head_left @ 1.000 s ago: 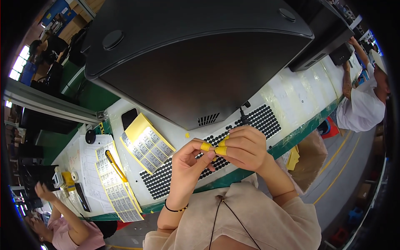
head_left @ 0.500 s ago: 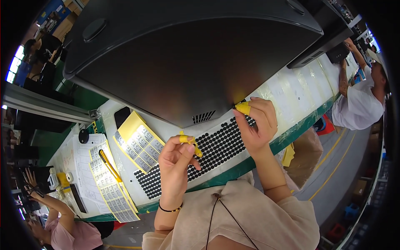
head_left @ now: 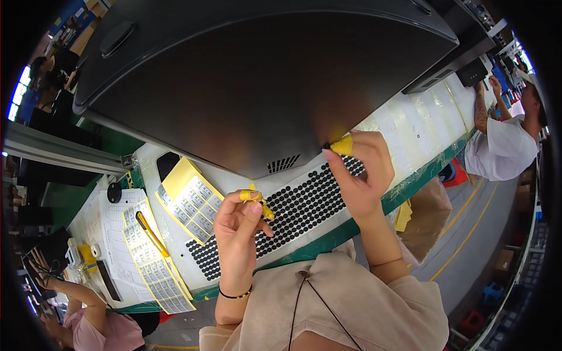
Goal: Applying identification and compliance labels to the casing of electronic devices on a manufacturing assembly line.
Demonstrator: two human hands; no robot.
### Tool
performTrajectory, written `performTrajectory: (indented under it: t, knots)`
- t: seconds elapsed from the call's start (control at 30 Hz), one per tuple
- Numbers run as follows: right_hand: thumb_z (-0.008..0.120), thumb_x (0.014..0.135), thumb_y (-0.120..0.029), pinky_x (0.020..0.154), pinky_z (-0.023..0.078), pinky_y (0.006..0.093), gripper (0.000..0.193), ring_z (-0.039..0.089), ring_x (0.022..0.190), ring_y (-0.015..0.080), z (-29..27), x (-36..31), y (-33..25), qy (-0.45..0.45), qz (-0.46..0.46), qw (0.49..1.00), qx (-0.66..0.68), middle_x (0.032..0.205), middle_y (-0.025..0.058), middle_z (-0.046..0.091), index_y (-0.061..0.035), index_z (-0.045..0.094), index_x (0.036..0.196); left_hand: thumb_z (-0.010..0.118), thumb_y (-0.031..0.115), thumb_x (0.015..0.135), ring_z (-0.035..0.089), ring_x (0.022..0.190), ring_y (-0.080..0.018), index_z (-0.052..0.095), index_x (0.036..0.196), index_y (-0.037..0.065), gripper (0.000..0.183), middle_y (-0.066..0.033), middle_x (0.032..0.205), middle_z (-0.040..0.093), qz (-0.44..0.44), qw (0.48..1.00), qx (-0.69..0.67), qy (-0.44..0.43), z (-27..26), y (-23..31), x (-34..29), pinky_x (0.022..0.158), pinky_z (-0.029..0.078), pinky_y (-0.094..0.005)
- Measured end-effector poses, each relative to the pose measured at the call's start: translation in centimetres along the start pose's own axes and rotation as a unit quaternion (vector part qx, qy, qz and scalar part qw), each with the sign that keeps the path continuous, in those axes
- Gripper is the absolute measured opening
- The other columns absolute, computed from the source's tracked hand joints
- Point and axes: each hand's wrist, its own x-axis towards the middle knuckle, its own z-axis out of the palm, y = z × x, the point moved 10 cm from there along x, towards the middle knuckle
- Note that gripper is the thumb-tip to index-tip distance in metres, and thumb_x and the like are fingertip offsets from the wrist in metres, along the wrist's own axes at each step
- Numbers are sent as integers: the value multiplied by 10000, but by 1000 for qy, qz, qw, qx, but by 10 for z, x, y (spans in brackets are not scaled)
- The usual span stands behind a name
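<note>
On the surface (head_left: 404, 123), one black casing (head_left: 263, 99), one sheet of black dots (head_left: 301, 202), two label sheets (head_left: 192, 202) and one yellow cutter (head_left: 151, 234) are counted. At the casing's lower edge, one small black part (head_left: 326, 146) is pinched by the right hand's (head_left: 373, 169) thumb and yellow-wrapped finger. The left hand (head_left: 237, 231) is half curled; whether anything is held there cannot be told.

The black casing (head_left: 246, 105) blocks your way forward; between left hand (head_left: 237, 231) and right hand (head_left: 363, 184), room over the dot sheet (head_left: 297, 209) seems clear.
</note>
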Motion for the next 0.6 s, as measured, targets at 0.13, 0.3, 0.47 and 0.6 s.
performTrajectory:
  t: [0.13, 0.3, 0.47, 0.6]
  knots:
    - [744, 695, 90, 835, 525, 343, 395, 593, 941, 208, 12, -3, 34, -18, 207, 961, 185, 1035, 102, 593, 18, 585, 1049, 593, 53, 918, 592, 818, -112, 582, 1054, 13, 143, -48, 983, 606, 127, 988, 26, 79, -16, 30, 2, 709, 533, -300]
    - [709, 725, 125, 895, 523, 329, 479, 587, 1056, 207, 21, -9, 50, -50, 275, 920, 274, 1130, 89, 571, 32, 534, 1161, 582, 41, 920, 571, 961, -116, 538, 1128, 24, 213, -45, 1063, 581, 279, 951, 11, 131, -24, 86, 45, 849, 504, -294]
    - [709, 725, 125, 861, 538, 319, 467, 597, 1045, 209, 27, -5, 47, -48, 291, 894, 339, 1144, 100, 580, 37, 549, 1154, 514, 169, 976, 575, 993, -141, 532, 1165, 25, 238, -58, 1087, 583, 276, 956, -41, 89, -27, 102, 107, 858, 501, -277]
    - [758, 753, 20, 920, 529, 352, 413, 619, 1050, 211, 28, -9, 56, -44, 317, 883, 344, 1133, 122, 609, 32, 568, 1120, 402, 374, 1005, 554, 1086, -236, 543, 1239, 46, 426, -85, 1226, 574, 183, 970, -120, 102, -25, 71, 125, 924, 474, -338]
